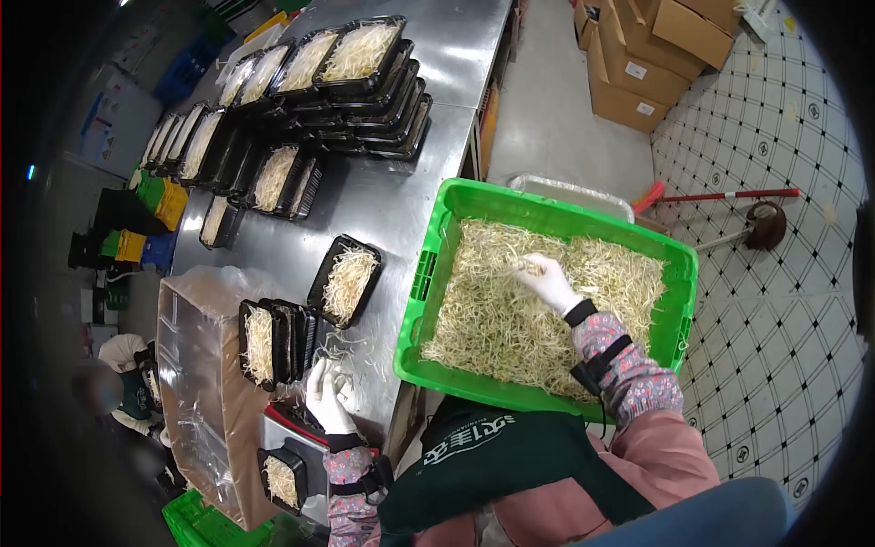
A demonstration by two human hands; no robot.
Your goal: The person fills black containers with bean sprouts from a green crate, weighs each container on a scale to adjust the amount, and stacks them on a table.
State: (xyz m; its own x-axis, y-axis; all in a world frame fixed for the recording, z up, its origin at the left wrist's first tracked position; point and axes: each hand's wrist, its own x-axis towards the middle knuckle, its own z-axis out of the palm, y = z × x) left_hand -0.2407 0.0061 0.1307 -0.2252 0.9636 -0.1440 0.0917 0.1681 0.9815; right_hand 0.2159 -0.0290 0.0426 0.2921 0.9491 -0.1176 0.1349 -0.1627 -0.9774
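Note:
My right hand (550, 283), in a white glove, reaches into a green crate (547, 394) filled with bean sprouts (501, 310). Its fingers are curled at the surface of the sprouts and closed on some of them. My left hand (330, 398), also gloved in white, is over the steel table with its fingers slightly apart and nothing visible in them. Just beyond its fingertips lie loose sprouts (339, 348). A black tray of sprouts (346, 281) sits above it, and a stack of filled trays (260, 345) to its left. Below is a scale (316, 474) bearing another filled tray (281, 480).
Many filled black trays (365, 55) are stacked at the table's far end. A plastic-lined box (196, 365) stands left of the scale. Cardboard boxes (629, 82) and a red-handled tool (729, 195) are on the floor. Another person (137, 392) is at left.

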